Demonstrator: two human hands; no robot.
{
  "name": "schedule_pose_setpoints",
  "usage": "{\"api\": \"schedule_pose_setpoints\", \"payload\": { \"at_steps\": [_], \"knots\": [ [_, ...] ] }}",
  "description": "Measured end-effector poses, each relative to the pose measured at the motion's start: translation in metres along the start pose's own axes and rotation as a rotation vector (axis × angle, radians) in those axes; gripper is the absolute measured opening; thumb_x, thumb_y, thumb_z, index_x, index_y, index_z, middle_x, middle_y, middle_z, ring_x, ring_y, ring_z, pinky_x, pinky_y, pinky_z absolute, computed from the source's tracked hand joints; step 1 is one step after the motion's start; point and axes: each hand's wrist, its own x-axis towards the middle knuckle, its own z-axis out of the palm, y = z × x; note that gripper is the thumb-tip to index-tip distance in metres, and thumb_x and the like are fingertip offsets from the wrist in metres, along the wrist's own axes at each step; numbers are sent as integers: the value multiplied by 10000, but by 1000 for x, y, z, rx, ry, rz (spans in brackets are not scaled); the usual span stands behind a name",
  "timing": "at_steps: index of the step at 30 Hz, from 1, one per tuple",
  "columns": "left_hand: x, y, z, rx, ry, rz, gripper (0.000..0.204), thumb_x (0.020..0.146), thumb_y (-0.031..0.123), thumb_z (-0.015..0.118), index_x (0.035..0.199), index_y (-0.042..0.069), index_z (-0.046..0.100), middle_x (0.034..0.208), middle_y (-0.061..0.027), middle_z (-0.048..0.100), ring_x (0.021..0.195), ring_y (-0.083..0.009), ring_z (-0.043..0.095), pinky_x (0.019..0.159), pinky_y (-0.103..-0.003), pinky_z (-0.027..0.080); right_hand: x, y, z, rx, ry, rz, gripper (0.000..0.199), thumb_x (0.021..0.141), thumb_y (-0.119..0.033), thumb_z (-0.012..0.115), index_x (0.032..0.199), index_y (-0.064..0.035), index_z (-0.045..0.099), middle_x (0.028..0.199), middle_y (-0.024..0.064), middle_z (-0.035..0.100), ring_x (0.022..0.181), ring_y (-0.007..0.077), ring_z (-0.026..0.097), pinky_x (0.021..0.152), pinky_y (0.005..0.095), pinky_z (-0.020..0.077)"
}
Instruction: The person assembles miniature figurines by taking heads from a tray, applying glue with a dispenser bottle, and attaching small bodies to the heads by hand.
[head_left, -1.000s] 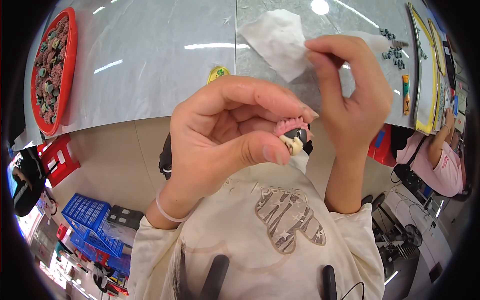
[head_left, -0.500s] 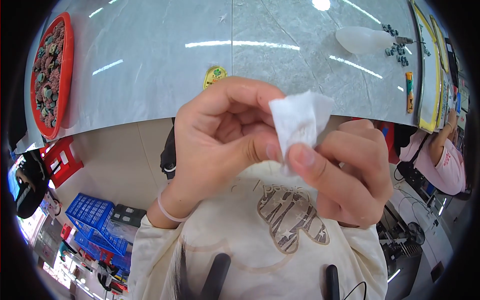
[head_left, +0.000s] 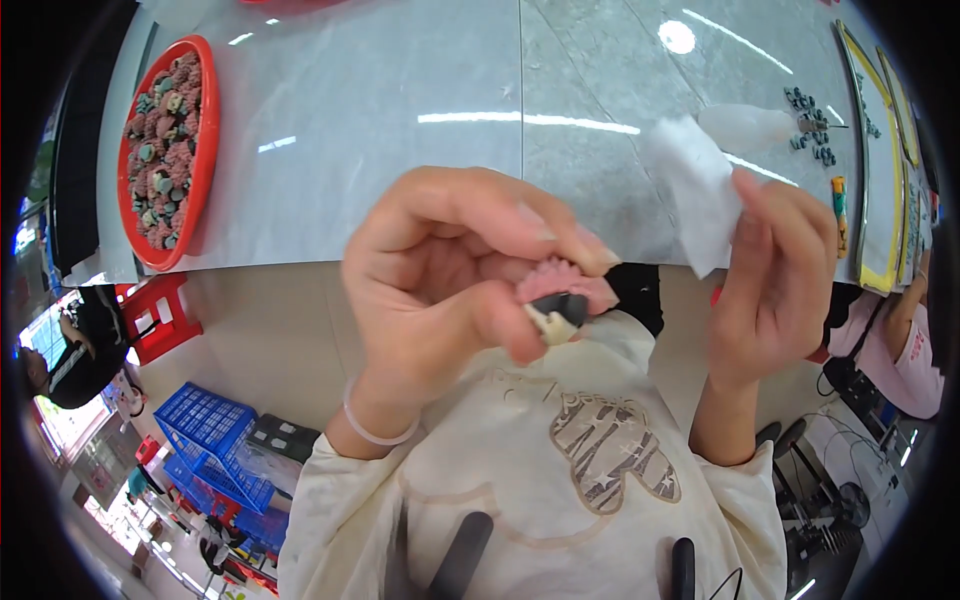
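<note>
My left hand (head_left: 430,265) is closed, its thumb and fingertips pinching a small figurine (head_left: 556,305) with a ridged pink top, a black band and a cream-coloured lower part. The figurine hangs over my lap, just off the table's near edge. To the right, my right hand (head_left: 775,285) is raised and closed on a white wipe (head_left: 693,190), gripped by its right side. The wipe is slightly blurred and hangs apart from the figurine.
A red basin (head_left: 208,150) of pink and teal pieces stands at the table's left. At the right lie a translucent bottle (head_left: 745,127) with a thin tip, small dark pieces (head_left: 800,100) and an orange-green stick (head_left: 839,215). A co-worker's pink sleeve (head_left: 908,365) shows far right.
My right hand has drawn the wipe away to the right and up, off my left hand's fingers. The figurine now shows in my left hand. The view has shifted slightly.
</note>
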Motion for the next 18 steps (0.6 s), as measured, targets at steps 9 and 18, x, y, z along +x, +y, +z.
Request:
{"api": "schedule_pose_setpoints", "payload": {
  "at_steps": [9, 18],
  "knots": [
    [0, -9, 3, 25, -28, -29, 347, 697, 106, 675, 952, 61, 444, 843, -112, 512, 620, -205, 561, 407, -192, 445, 6, -1, 13, 13, -174, 71, 231, 719, 9, 563, 951, 6, 572, 939, 133, 539, 846, 237, 521, 750, 281, 404],
    [5, -18, 10, 27, 23, -87, 302, 720, 92, 647, 951, 55, 457, 833, -110, 514, 629, -204, 567, 425, -197, 456, 1, 21, -19, -75, 57, -8, 245, 658, 89, 569, 887, 9, 600, 873, 111, 543, 764, 186, 516, 672, 245, 419]
  ]
}}
